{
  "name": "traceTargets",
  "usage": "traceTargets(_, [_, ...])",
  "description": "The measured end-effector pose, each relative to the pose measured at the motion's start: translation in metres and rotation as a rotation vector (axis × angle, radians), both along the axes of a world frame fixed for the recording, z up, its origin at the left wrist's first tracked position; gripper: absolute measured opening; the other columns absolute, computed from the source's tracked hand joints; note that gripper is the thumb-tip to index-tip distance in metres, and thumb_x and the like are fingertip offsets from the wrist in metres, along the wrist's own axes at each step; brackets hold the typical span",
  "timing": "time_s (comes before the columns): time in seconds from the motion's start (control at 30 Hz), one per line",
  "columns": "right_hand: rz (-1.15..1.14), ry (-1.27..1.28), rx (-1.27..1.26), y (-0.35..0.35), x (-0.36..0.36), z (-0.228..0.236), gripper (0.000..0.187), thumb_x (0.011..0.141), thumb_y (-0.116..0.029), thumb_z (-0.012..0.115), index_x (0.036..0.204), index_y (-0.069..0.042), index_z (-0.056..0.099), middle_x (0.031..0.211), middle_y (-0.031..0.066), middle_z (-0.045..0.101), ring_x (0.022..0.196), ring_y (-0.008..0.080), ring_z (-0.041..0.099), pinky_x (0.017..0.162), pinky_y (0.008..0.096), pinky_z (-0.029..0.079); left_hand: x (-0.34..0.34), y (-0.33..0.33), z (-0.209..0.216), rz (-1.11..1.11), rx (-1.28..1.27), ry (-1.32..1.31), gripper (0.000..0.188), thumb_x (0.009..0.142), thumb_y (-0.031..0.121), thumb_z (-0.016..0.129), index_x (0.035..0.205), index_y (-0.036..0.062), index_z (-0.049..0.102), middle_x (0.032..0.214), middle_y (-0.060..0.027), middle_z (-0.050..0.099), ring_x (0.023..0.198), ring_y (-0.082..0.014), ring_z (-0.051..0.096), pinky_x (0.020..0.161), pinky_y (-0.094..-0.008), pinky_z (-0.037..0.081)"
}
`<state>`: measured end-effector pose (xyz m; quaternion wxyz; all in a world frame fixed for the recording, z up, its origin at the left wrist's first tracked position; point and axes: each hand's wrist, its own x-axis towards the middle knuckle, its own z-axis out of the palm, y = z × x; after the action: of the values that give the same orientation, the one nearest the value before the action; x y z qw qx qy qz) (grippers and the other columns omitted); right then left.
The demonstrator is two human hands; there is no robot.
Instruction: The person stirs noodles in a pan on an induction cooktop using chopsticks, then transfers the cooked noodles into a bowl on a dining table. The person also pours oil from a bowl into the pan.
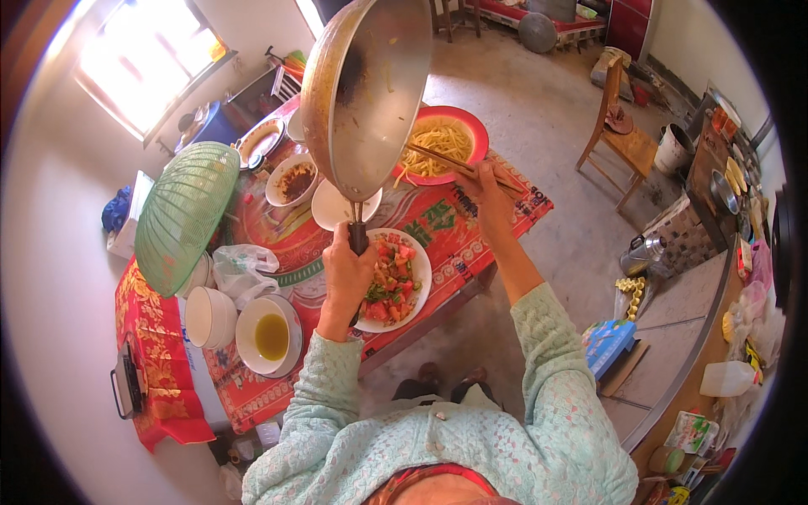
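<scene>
My left hand [345,273] is closed round the black handle of a wok [383,101], which is tipped up on its side with its inner face toward the right. A few scraps and a dark scorched patch show inside it. My right hand [488,202] grips a pair of wooden chopsticks [439,157]. Their tips reach to a red-rimmed dish [481,139] piled with pale yellow strips [442,139], possibly noodles; some hang over its near-left edge. Below the wok stands a white bowl [362,207]. Beside my left hand lies a white plate [427,273] of chopped tomatoes and greens [391,282].
On the red-covered table [295,286] stand a bowl of dark sauce [295,181], a bowl of yellowish liquid [271,337], stacked white bowls [210,318] and a green mesh food cover [189,215]. A wooden chair [623,139] is at right, near a cluttered counter [665,404].
</scene>
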<state>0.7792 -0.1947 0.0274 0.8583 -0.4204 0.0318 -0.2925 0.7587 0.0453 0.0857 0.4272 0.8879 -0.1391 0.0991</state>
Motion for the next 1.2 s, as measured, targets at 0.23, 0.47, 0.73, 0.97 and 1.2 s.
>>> traceTargets(0.23, [0.010, -0.106, -0.075, 0.024, 0.010, 0.012, 0.018, 0.095, -0.020, 0.052, 0.091, -0.003, 0.054, 0.092, 0.0040, 0.055, 0.088, 0.0144, 0.059, 0.086, 0.0292, 0.050, 0.004, -0.013, 0.004, 0.029, -0.002, -0.033, 0.029, 0.073, 0.012, 0.067, 0.094, -0.0017, 0.053, 0.057, -0.0095, 0.052, 0.051, -0.0193, 0.051, 0.049, -0.0331, 0.041])
traceTargets(0.47, [-0.178, -0.241, 0.113, -0.015, -0.064, -0.004, 0.020, 0.097, -0.020, 0.046, 0.086, -0.003, 0.048, 0.105, 0.0120, 0.057, 0.108, 0.0274, 0.056, 0.093, 0.0397, 0.050, 0.000, -0.017, 0.009, -0.051, -0.187, 0.148, 0.019, 0.077, 0.010, 0.063, 0.085, 0.0005, 0.049, 0.058, -0.0099, 0.055, 0.046, -0.0171, 0.052, 0.045, -0.0310, 0.042])
traceTargets(0.73, [-0.158, -0.577, 0.334, -0.020, -0.217, 0.049, 0.027, 0.096, -0.026, 0.046, 0.081, -0.004, 0.046, 0.111, 0.0182, 0.056, 0.108, 0.0400, 0.055, 0.090, 0.0405, 0.053, -0.052, -0.051, 0.039, -0.558, -0.801, 0.600, 0.018, 0.078, 0.004, 0.061, 0.086, 0.0032, 0.045, 0.051, -0.0030, 0.049, 0.037, -0.0097, 0.045, 0.035, -0.0229, 0.038])
traceTargets(0.97, [-0.411, -0.668, 0.196, 0.028, -0.326, 0.074, 0.029, 0.096, -0.028, 0.046, 0.079, -0.004, 0.047, 0.112, 0.0198, 0.056, 0.106, 0.0421, 0.056, 0.087, 0.0428, 0.055, -0.101, -0.052, 0.030, -0.961, -0.796, 0.976, 0.028, 0.077, 0.000, 0.063, 0.100, -0.0018, 0.047, 0.072, -0.0079, 0.055, 0.043, -0.0124, 0.050, 0.037, -0.0237, 0.042])
traceTargets(1.2, [-0.849, -0.582, -0.165, 0.081, -0.448, 0.095, 0.030, 0.095, -0.032, 0.049, 0.081, -0.006, 0.045, 0.113, 0.0200, 0.053, 0.104, 0.0418, 0.057, 0.086, 0.0428, 0.055, -0.184, -0.052, 0.027, -1.240, -0.517, 1.211, 0.035, 0.074, 0.001, 0.065, 0.103, -0.0028, 0.045, 0.069, -0.0076, 0.054, 0.042, -0.0125, 0.049, 0.037, -0.0244, 0.041])
